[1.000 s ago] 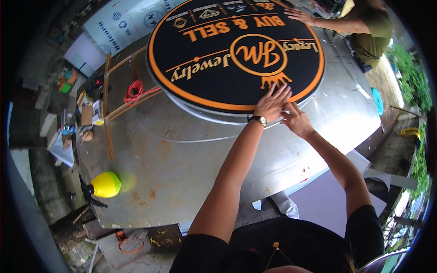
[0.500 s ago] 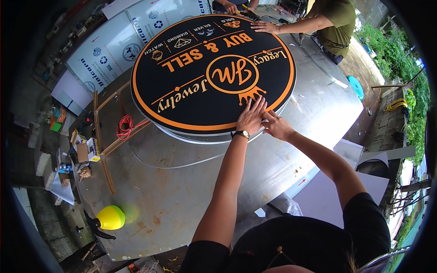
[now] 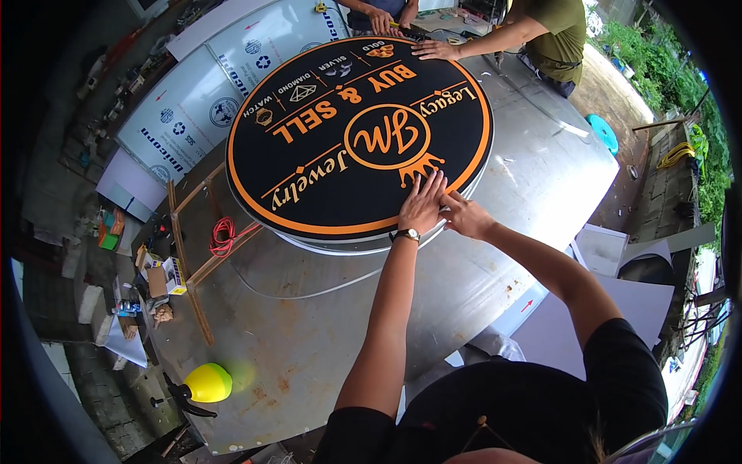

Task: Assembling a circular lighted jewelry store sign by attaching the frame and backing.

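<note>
A large round sign (image 3: 297,158), black-faced with an orange border and gold and orange lettering, lies face up on a metal-topped table (image 3: 332,325). Its lettering appears upside down from where I stand. My left hand (image 3: 422,201) rests flat on the sign's near right part, beside the orange crown, fingers stretched out; a watch (image 3: 410,233) is on that wrist. Just to its right, my right hand (image 3: 468,217) has its fingers bent and closed at the sign's near edge, seemingly gripping the rim. The undersides of those fingers are hidden.
Across the sign, a person in olive (image 3: 553,39) lays a hand on its far edge; another person's hands (image 3: 380,19) hold a tool. A yellow spray bottle (image 3: 209,383), red cord (image 3: 222,237), wooden frame (image 3: 179,240) and film-covered sheets (image 3: 166,124) are at left.
The whole view has tilted slightly, shifting the table and the things at left. Both my hands stay at the same place on the sign, with little change in their pose.
</note>
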The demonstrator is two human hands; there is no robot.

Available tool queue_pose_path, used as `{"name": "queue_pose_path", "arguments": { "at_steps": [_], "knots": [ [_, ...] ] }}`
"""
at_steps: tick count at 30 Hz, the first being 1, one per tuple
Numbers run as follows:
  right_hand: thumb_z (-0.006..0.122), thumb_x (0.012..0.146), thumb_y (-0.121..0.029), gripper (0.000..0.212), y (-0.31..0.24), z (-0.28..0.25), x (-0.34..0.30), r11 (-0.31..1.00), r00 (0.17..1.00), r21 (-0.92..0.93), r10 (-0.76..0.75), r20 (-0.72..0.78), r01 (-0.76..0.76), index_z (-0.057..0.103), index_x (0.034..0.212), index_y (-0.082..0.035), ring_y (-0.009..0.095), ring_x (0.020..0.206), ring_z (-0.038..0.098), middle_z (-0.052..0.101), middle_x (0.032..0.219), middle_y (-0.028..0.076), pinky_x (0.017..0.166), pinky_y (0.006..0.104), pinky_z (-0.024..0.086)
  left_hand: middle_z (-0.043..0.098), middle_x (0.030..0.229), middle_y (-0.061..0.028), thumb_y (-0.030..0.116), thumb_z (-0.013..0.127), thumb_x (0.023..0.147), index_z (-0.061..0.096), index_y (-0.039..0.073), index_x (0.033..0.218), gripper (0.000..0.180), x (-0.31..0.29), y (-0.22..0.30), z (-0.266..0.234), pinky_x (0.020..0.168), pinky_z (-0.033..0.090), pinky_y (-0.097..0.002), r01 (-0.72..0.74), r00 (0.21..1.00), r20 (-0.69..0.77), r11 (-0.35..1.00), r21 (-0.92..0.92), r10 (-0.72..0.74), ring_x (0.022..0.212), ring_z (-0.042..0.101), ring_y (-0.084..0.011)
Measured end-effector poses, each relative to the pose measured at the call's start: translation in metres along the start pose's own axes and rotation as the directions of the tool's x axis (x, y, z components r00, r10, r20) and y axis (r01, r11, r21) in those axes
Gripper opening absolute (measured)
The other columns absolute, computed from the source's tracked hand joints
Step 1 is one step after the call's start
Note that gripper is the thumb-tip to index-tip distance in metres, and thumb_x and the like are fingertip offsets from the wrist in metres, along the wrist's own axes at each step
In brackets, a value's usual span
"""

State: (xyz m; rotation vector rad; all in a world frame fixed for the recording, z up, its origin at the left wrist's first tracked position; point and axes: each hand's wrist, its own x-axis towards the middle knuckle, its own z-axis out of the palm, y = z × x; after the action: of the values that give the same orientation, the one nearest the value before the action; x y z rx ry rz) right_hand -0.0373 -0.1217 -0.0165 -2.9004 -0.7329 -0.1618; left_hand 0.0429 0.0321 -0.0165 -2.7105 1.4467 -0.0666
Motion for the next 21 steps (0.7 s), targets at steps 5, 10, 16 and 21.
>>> {"name": "queue_pose_path", "arguments": {
  "at_steps": [5,10,16,21],
  "knots": [
    [0.076,0.074,-0.027,0.03,0.0,-0.001,0.001,1.0,1.0,0.014,0.003,0.017,-0.003,0.074,0.099,-0.011,0.023,0.112,0.051,0.05,0.121,0.006,0.084,0.0302,0.057,0.013,0.161,-0.0095,0.046,0.054,0.092,0.015,0.007,0.153,0.083,0.0,-0.002,0.003,0.122,0.01,-0.0478,-0.006,1.0,-0.017,1.0,0.006,0.006,0.149,0.011,-0.0209],
    [0.077,0.073,-0.026,0.029,-0.002,-0.006,0.0,1.0,1.0,0.02,0.01,0.004,-0.01,0.074,0.099,-0.011,0.023,0.113,0.051,0.049,0.122,0.006,0.084,0.0299,0.057,0.013,0.161,-0.0096,0.043,0.056,0.092,0.015,0.007,0.153,0.082,0.0,-0.001,0.001,0.122,0.01,-0.0479,-0.017,1.0,-0.022,0.999,-0.042,0.016,0.149,0.012,-0.0212],
    [0.077,0.074,-0.026,0.031,-0.003,-0.007,0.0,0.999,1.0,0.032,0.025,0.018,-0.026,0.074,0.1,-0.011,0.023,0.114,0.051,0.048,0.124,0.006,0.086,0.0301,0.057,0.013,0.161,-0.0092,0.04,0.058,0.092,0.016,0.007,0.153,0.081,0.0,-0.002,-0.001,0.122,0.01,-0.0481,-0.019,1.0,-0.005,0.999,-0.051,0.019,0.149,0.012,-0.0213],
    [0.076,0.074,-0.026,0.031,-0.004,-0.011,0.001,0.998,0.998,0.046,0.041,0.04,-0.043,0.074,0.102,-0.012,0.024,0.115,0.051,0.047,0.125,0.007,0.088,0.0306,0.056,0.013,0.161,-0.0083,0.039,0.059,0.091,0.016,0.007,0.153,0.082,0.001,-0.001,-0.003,0.122,0.01,-0.048,-0.02,1.0,-0.006,0.997,-0.076,0.02,0.149,0.012,-0.0212]
  ]
}}
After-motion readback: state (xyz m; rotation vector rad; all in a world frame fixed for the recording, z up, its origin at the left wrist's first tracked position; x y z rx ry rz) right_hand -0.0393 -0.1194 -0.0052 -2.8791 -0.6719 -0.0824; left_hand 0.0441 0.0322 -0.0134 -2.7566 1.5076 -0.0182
